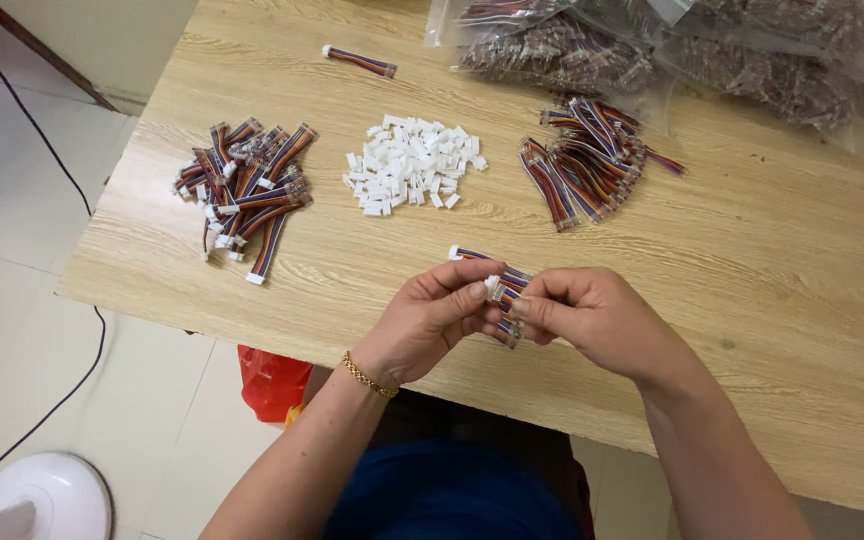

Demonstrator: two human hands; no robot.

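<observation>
- Near the front edge of the counter (752,330): left hand (430,318) and right hand (587,315), close together, fingertips almost meeting.
- Between both hands: short striped wires (504,292), pinched tight by fingers on each side, just above the wood.
- At the thumb tips: tiny white plug (492,283), held on the wire end.
- Sticking out behind the left fingers: one more wire end with a white tip (455,252).
- On the left wrist: thin gold bracelet (368,376).
- Farther back, in the middle: heap of small white plugs (410,163), lying loose.
- Left of that heap: pile of wires with plugs (245,190), white ends showing, spread out in a messy fan.
- Right of the heap: bunch of bare wires (587,160), well apart from the hands.
- Far back, alone: single wire (359,61).
- Along the back right edge: clear bags (652,45) stuffed with more wires, partly on top of each other.
- Down on the floor, left: black cord (52,160) across pale tiles, and a round white base (47,495).
- Under the counter edge: red bag (272,380), partly hidden.
- At the bottom: blue lap (452,500) between the arms.
</observation>
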